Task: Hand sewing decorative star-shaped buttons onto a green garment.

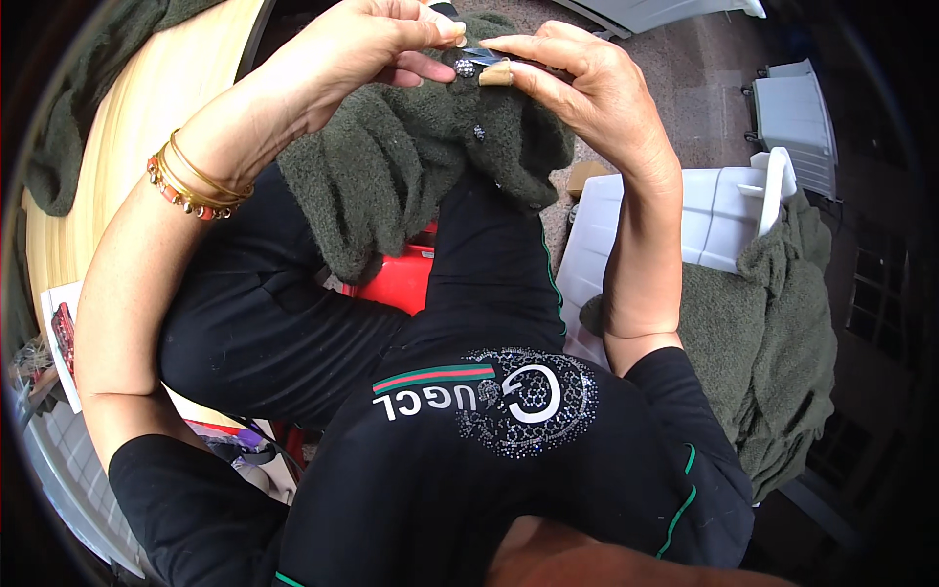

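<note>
A dark green knit garment (381,166) hangs over my knees, with sparkly round buttons along its edge. My right hand (587,78) grips small metal thread snips (481,57), their blades just above the topmost visible button (465,68). A strip of tan tape (496,74) wraps a fingertip of that hand. Opposite it, my left hand (406,44) pinches thumb and finger together close to the snips' tips; whatever is between them is too small to make out. Another finger of the left hand touches the button's side. A lower button (479,133) shows further down the edge.
To the right stands a white plastic bin (626,210), with more green knitwear (773,342) draped beside it. A pale wooden table (117,117) runs along the left, bearing another dark green knit piece (68,127). Something red (396,279) shows between my legs. A second white bin (797,108) stands farther off.
</note>
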Demonstrator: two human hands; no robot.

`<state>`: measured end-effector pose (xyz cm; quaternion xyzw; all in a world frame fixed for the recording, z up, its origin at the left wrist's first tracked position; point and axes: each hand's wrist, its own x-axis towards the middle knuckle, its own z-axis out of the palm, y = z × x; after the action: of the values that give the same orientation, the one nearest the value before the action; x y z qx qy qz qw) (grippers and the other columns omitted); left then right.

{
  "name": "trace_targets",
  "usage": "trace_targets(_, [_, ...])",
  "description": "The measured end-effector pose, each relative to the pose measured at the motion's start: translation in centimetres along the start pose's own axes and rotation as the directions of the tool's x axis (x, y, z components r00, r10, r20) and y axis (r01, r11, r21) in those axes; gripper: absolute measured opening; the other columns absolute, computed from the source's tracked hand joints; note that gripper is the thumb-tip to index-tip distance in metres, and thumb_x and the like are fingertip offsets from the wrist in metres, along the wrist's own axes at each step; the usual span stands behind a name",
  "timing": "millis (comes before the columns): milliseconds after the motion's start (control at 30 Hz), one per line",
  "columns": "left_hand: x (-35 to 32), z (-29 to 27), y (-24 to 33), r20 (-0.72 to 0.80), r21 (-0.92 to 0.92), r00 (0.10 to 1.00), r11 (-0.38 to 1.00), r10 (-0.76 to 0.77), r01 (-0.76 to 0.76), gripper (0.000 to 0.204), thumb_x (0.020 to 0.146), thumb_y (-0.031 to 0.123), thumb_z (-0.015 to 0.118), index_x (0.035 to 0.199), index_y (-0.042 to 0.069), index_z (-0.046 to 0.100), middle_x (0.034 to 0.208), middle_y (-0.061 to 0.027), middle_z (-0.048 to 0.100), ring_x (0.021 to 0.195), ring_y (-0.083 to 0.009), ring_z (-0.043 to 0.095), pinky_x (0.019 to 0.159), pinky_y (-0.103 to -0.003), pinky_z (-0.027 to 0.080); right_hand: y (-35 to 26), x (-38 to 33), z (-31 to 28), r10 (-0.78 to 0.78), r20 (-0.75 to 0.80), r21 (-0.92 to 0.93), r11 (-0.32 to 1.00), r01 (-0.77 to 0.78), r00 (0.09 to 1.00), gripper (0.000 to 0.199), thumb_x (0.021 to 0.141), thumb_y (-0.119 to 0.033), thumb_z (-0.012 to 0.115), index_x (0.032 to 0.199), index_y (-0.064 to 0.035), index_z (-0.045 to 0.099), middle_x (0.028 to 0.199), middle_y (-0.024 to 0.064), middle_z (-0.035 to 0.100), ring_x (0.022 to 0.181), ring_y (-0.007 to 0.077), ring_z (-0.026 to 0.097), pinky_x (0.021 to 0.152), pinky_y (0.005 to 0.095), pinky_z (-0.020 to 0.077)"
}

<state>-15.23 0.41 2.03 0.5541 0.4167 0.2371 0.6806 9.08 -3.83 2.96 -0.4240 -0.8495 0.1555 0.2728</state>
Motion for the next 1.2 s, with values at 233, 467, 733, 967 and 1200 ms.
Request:
trace_targets(233, [-0.1,-0.1,-0.2,-0.012,-0.046,0.999,0.998,-0.036,0.035,0.027,0.098,0.028,0.061,0.113,0.006,0.066,0.108,-0.0018,0.069,0.091,-0.0077,0.067,0.075,-0.017,0.048,-0.1,-0.1,0.4,-0.025,-0.047,-0.080,0.997,0.022,0.999,0.025,0.087,-0.015,0.070,0.112,-0.0123,0.072,0.070,0.0033,0.050,0.061,0.0131,0.052,0.057,0.0290,0.0427])
trace_targets(467, [0.3,-0.2,-0.4,0.002,-0.073,0.998,0.996,-0.055,0.055,0.027,0.097,0.027,0.063,0.113,0.006,0.066,0.106,-0.0017,0.069,0.091,-0.0084,0.068,0.075,-0.017,0.050,-0.2,0.0,0.2,-0.061,-0.044,-0.132,0.990,0.054,0.997,0.027,0.086,-0.017,0.071,0.113,-0.0144,0.072,0.071,0.0052,0.052,0.061,0.0170,0.054,0.057,0.0302,0.0443])
trace_targets(733, [0.3,0.4,-0.4,-0.024,-0.073,0.997,0.995,-0.069,0.067,0.028,0.096,0.027,0.063,0.113,0.004,0.066,0.109,-0.0033,0.068,0.094,-0.0107,0.068,0.078,-0.019,0.051,-0.5,0.1,0.3,-0.049,-0.034,-0.208,0.977,0.041,0.998,0.024,0.086,-0.021,0.071,0.109,-0.0156,0.073,0.073,0.0044,0.055,0.062,0.0186,0.058,0.058,0.0315,0.0466])
trace_targets(967, [0.8,-0.5,-1.8,0.045,-0.164,0.991,0.978,-0.124,0.130,0.023,0.098,0.020,0.059,0.114,0.005,0.066,0.111,-0.0017,0.068,0.098,-0.0083,0.066,0.083,-0.020,0.050,0.5,0.1,1.3,-0.309,-0.208,-0.085,0.951,0.297,0.928,0.019,0.090,-0.023,0.070,0.100,-0.0075,0.071,0.072,-0.0009,0.058,0.060,0.0130,0.057,0.054,0.0276,0.0454])
trace_targets(1200, [0.8,0.6,0.5,0.082,-0.412,0.983,0.893,-0.164,0.183,0.010,0.092,0.008,0.061,0.092,-0.001,0.065,0.081,-0.0093,0.069,0.064,-0.0109,0.063,0.063,-0.021,0.053,0.5,-1.0,2.9,0.352,-0.125,0.494,0.833,-0.250,0.928,0.043,0.073,-0.028,0.085,0.103,-0.0003,0.070,0.081,0.0028,0.064,0.068,0.0072,0.051,0.061,0.0259,0.0447])
